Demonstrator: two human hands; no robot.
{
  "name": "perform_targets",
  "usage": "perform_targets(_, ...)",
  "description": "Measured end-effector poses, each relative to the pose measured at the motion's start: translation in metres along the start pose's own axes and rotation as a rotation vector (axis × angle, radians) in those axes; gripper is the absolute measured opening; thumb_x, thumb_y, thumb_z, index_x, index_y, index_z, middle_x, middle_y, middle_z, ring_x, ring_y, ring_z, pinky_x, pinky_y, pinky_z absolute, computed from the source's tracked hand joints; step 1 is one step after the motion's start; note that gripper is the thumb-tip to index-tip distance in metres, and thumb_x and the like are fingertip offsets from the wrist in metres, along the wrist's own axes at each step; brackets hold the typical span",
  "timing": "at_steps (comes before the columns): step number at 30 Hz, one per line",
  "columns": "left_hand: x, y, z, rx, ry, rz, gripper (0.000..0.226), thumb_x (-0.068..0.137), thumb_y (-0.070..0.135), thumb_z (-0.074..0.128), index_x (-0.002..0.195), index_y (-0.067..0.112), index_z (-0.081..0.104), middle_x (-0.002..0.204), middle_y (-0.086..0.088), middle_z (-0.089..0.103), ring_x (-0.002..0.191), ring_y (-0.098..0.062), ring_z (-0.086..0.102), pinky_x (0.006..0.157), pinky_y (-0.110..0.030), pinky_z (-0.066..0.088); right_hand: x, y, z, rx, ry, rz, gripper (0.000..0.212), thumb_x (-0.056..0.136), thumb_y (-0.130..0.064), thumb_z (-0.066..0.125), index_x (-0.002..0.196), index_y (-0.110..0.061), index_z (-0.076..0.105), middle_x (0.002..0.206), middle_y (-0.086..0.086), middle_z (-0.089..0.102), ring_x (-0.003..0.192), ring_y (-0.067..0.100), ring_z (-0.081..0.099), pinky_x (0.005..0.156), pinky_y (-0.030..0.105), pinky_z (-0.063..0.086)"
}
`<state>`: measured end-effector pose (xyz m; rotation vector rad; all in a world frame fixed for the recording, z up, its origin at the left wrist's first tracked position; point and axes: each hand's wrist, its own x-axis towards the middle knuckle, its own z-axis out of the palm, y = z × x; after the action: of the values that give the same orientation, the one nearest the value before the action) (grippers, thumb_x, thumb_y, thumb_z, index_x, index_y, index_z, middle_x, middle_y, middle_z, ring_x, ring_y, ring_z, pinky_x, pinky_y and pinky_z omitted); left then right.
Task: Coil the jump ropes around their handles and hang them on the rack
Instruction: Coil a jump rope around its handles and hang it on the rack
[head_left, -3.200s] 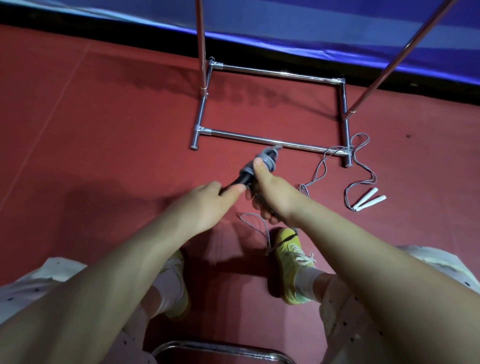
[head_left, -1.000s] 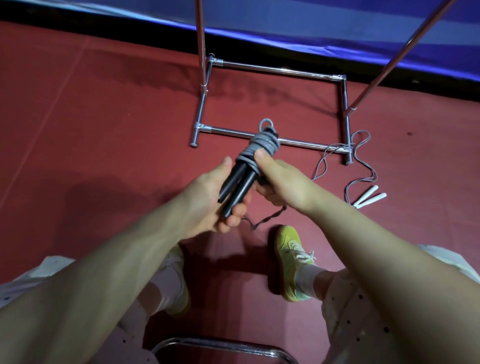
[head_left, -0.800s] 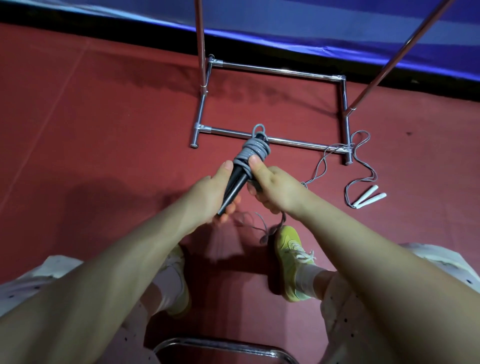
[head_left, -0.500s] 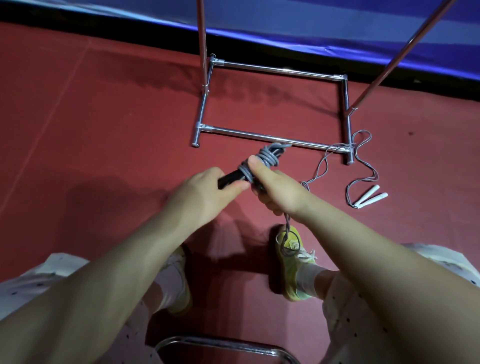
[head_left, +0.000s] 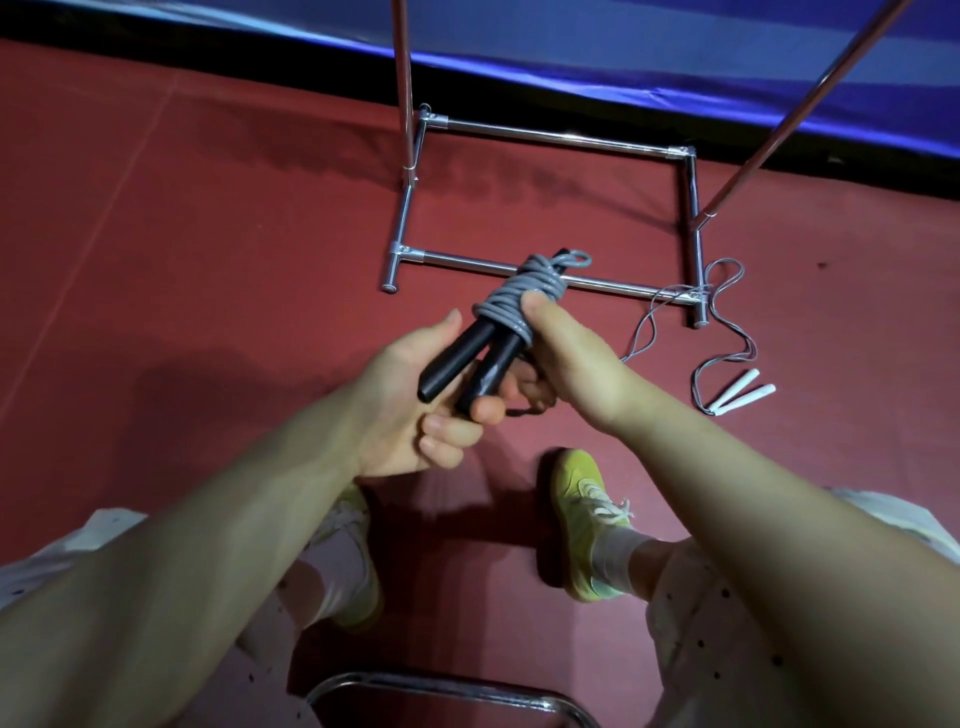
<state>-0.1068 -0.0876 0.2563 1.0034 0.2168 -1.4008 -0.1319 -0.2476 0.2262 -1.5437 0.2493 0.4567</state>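
**Black handles held, grey rope wound at their top**

Held in both hands above the red floor (head_left: 182, 260), in front of the rack (head_left: 519, 273) — two black handles (head_left: 467, 358), side by side, splayed slightly at the near ends. Wrapped round their far ends in several turns: a grey rope (head_left: 519, 291), with a small loop (head_left: 576, 258) sticking out past the coil toward the rack's near base bar.

Left hand (head_left: 410, 410): curled round the lower part of the handles from beneath, fingers folded up over the near ends, thumb lying along the side. Right hand (head_left: 571, 358): closed on the bundle from the right, thumb pressed on the coil, fingers hidden under the handles; a short dark bit of cord visible just below those fingers.

On the floor to the right, near the rack's front right foot — a second rope (head_left: 722, 332), uncoiled, part of it draped over the base bar, with its two white handles (head_left: 743, 397) lying together, well apart from the hands.

Nearer the bottom edge: yellow shoes (head_left: 587, 525), pale dotted trousers, and a curved chrome tube (head_left: 441, 691).
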Motion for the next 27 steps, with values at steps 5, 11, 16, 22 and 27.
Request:
perform_targets(5,0.005,0.0,-0.002,0.103,0.188,-0.009,0.064,0.092,0.062,0.02,0.08,0.01,0.055,0.054,0.001,0.047,0.032,-0.004,0.02,0.037,-0.014,0.012,-0.002,-0.001,-0.005,-0.143,-0.042,0.091,0.052,0.102,-0.046,0.021,0.067,-0.015,0.044,0.058,0.003,0.036,0.039,0.011,0.025,0.041,0.024,0.027)
perform_targets(11,0.01,0.002,0.001,0.356,0.388,0.092,0.065,0.096,0.058,0.02,0.076,0.01,0.058,0.049,-0.001,0.052,0.028,-0.005,0.022,0.036,-0.014,0.013,-0.005,-0.006,-0.008,-0.216,0.009,0.116,0.06,0.101,-0.046,0.027,0.054,-0.017,0.051,0.046,-0.002,0.037,0.038,0.012,0.031,0.045,0.023,0.043)
perform_targets(16,0.02,-0.006,-0.015,0.832,0.647,0.262,0.062,0.098,0.051,0.025,0.064,0.012,0.06,0.043,0.004,0.054,0.04,-0.009,0.047,0.051,-0.025,0.038,-0.004,0.003,-0.002,-0.359,0.084,0.199,0.062,0.1,-0.049,0.03,0.052,-0.012,0.044,0.033,-0.009,0.032,0.032,0.009,0.033,0.061,0.033,0.053)
perform_targets(22,0.021,-0.002,-0.024,1.043,0.782,0.248,0.06,0.096,0.052,0.029,0.075,0.007,0.064,0.066,-0.003,0.061,0.068,-0.023,0.055,0.071,-0.031,0.04,-0.003,-0.001,0.005,-0.301,0.026,0.256,0.062,0.099,-0.054,0.023,0.072,-0.011,0.058,0.047,-0.006,0.034,0.035,0.007,0.031,0.052,0.024,0.04)
perform_targets(27,0.023,-0.002,-0.026,1.141,0.813,0.204,0.056,0.094,0.055,0.032,0.078,0.008,0.06,0.082,-0.009,0.063,0.081,-0.028,0.057,0.078,-0.035,0.044,-0.005,-0.004,0.006,-0.235,-0.009,0.316,0.063,0.096,-0.059,0.025,0.081,-0.008,0.06,0.056,-0.001,0.034,0.042,0.011,0.031,0.044,0.021,0.036)
